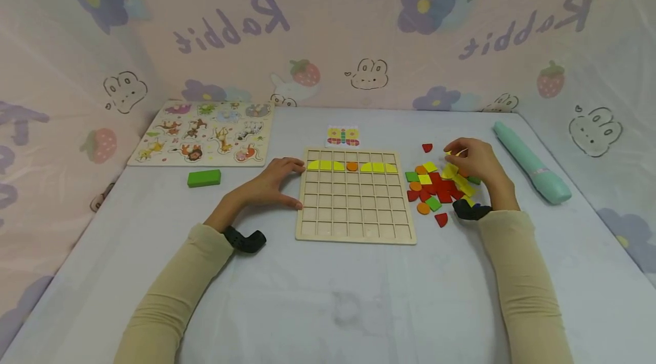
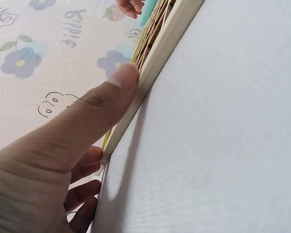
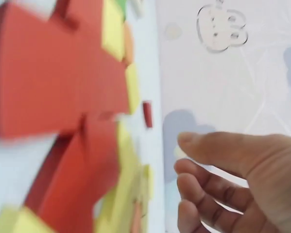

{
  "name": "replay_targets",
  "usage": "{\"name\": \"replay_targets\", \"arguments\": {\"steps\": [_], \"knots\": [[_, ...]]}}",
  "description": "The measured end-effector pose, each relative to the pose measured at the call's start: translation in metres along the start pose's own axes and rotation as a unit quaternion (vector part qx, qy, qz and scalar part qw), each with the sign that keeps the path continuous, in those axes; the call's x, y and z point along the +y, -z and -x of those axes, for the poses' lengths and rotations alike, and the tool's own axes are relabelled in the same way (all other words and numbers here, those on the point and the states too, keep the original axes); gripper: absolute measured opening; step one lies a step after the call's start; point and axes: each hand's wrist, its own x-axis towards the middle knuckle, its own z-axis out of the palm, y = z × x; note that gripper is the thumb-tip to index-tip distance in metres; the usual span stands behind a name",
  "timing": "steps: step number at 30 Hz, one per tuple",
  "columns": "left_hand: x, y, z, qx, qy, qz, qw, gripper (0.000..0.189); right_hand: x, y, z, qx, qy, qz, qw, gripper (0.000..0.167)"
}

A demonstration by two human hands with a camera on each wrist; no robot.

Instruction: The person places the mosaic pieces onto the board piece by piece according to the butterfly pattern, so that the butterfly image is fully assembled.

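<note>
My left hand rests at the left edge of a wooden grid board, thumb and fingers spread along its rim. In the left wrist view the thumb touches the board's side. One upper row holds yellow quarter-round and other yellow pieces with an orange disc in the middle. My right hand hovers over the far side of a pile of red pieces and yellow pieces. Its fingers are loosely bent, with no piece visible between them in the right wrist view.
A small butterfly pattern card lies behind the board. At the back left is an animal puzzle, with a green block in front of it. A mint-green long object lies on the right. Loose red pieces lie around the pile.
</note>
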Motion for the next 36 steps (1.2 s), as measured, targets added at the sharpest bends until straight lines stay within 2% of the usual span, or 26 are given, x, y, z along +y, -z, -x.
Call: {"name": "replay_targets", "arguments": {"steps": [9, 13, 19, 23, 30, 33, 36], "knots": [[0.001, 0.0, 0.0, 0.0, 0.001, 0.002, 1.0, 0.08, 0.005, -0.013, -0.008, -0.074, 0.026, 0.003, 0.9969, 0.038], [0.001, 0.0, 0.0, 0.0, -0.002, 0.003, 1.0, 0.08, 0.0, -0.017, -0.009, -0.087, 0.022, 0.003, 0.996, 0.038], [0.001, 0.0, 0.0, -0.001, 0.0, 0.001, 1.0, 0.08, -0.004, -0.019, -0.012, -0.082, 0.033, 0.013, 0.996, 0.032], [0.001, 0.0, 0.0, 0.001, 0.001, 0.003, 1.0, 0.081, -0.004, -0.019, -0.013, -0.078, 0.038, 0.027, 0.9959, 0.038], [0.003, 0.002, 0.001, 0.001, 0.004, 0.003, 1.0, 0.081, -0.006, -0.019, -0.013, -0.069, 0.001, 0.029, 0.9972, 0.04], [0.004, 0.002, 0.001, 0.001, 0.003, 0.004, 1.0, 0.08, -0.008, -0.019, -0.012, -0.047, -0.016, 0.031, 0.9983, 0.04], [0.003, 0.002, 0.001, 0.0, 0.005, 0.003, 1.0, 0.079, -0.017, -0.021, -0.01, -0.006, -0.022, 0.031, 0.9993, 0.039]]}}
